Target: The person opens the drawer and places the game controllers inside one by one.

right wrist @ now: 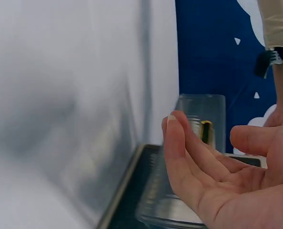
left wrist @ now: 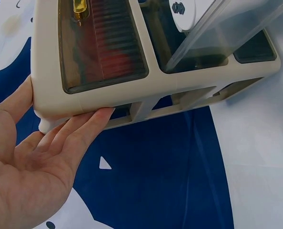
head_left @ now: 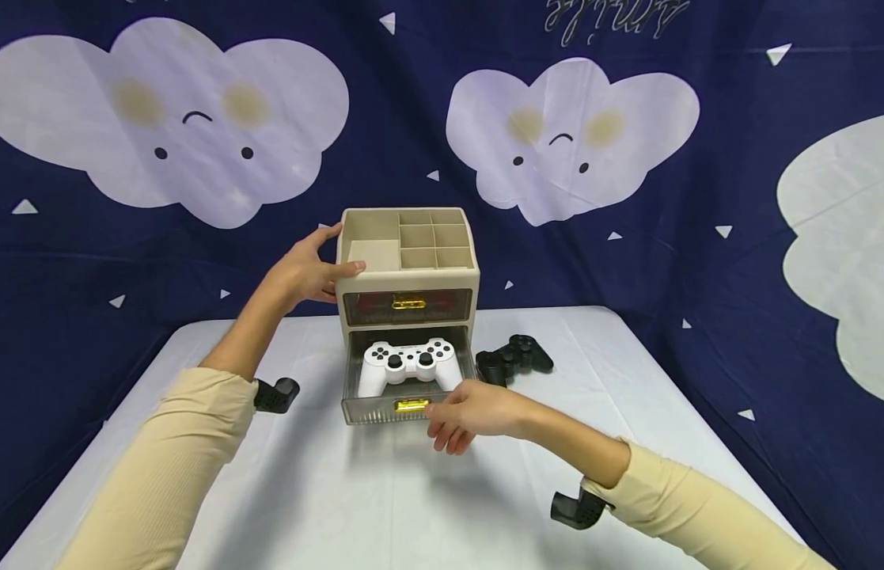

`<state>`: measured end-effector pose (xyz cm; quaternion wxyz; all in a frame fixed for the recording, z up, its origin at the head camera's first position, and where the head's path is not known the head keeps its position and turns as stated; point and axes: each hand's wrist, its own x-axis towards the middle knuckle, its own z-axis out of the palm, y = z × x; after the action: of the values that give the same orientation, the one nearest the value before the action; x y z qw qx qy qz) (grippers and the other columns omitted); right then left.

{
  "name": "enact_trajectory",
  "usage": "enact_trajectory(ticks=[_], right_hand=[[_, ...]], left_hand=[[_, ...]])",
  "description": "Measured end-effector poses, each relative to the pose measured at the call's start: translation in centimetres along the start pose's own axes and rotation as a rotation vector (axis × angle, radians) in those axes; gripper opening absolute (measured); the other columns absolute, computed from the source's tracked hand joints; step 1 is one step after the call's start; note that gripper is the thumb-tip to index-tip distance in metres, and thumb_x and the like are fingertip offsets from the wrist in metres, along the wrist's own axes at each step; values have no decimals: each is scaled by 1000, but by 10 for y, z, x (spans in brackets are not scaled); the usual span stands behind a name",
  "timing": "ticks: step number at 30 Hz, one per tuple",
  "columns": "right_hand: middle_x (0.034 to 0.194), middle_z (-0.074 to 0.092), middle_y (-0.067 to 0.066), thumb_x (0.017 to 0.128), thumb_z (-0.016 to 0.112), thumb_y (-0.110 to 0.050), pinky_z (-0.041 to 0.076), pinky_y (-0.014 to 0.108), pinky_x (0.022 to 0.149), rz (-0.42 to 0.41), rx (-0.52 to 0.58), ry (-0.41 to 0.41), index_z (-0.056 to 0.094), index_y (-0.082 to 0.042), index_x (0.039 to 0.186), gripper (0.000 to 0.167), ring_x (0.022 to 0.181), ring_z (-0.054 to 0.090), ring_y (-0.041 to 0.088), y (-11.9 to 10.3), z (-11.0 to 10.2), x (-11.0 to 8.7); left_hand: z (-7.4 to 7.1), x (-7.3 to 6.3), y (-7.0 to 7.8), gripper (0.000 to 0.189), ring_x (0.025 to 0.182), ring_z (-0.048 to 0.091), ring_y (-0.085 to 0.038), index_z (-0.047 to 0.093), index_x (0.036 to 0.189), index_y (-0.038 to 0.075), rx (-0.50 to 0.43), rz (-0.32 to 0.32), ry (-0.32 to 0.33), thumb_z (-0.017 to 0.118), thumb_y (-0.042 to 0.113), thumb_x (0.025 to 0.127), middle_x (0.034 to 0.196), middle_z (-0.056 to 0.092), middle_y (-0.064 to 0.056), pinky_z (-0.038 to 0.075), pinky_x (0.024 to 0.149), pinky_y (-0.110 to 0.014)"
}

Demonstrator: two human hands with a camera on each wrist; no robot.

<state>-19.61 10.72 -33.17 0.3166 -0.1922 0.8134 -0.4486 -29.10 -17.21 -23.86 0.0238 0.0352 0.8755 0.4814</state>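
Observation:
A beige desktop drawer organizer (head_left: 409,280) stands on the white table, with a compartmented top. Its upper smoky drawer (head_left: 370,309) is closed, with something red inside. Below it, a clear grey drawer (head_left: 363,412) is pulled out and holds a white game controller (head_left: 411,366). My left hand (head_left: 306,269) grips the organizer's upper left corner, thumb over the top edge and fingers along the side (left wrist: 70,133). My right hand (head_left: 477,413) is just in front of the pulled-out drawer's right end, fingers loosely bent, thumb close to the gold handle (head_left: 411,405); nothing is held in it.
A black game controller (head_left: 516,360) lies on the table right beside the organizer, partly behind the drawer. A dark blue curtain (head_left: 399,103) with printed clouds hangs behind the table (head_left: 548,317). Black wrist cameras (head_left: 276,394) sit at both sleeves.

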Motion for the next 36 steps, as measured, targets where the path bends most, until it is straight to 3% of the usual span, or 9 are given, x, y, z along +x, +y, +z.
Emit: enact_trajectory(ticks=[9, 22, 33, 36], right_hand=[[91, 75, 18, 105, 52, -19, 63, 37, 80, -35, 182, 25, 69, 13, 108, 36, 79, 73, 20, 17, 9, 9], [81, 74, 14, 106, 51, -18, 64, 36, 73, -79, 291, 170, 69, 14, 102, 37, 65, 69, 13, 24, 24, 17], [74, 71, 6, 107, 49, -16, 64, 33, 70, -73, 320, 203, 67, 19, 102, 40, 64, 68, 13, 24, 28, 20], [73, 71, 5, 107, 48, -16, 64, 34, 71, -73, 323, 207, 66, 20, 102, 40, 64, 68, 12, 23, 29, 19]], left_hand=[[-1, 2, -1, 91, 112, 69, -43, 8, 165, 30, 9, -2, 5, 69, 30, 98, 161, 32, -24, 57, 97, -52], [-2, 0, 1, 91, 108, 71, -41, 9, 165, 29, -5, -5, -7, 70, 29, 98, 144, 51, -29, 58, 95, -52], [-2, 0, 1, 91, 107, 72, -41, 8, 165, 29, -6, -3, -10, 70, 29, 98, 139, 56, -29, 58, 95, -52], [-1, 1, 1, 91, 110, 70, -42, 8, 165, 30, -3, -6, -8, 70, 29, 98, 147, 49, -28, 57, 96, -53]])
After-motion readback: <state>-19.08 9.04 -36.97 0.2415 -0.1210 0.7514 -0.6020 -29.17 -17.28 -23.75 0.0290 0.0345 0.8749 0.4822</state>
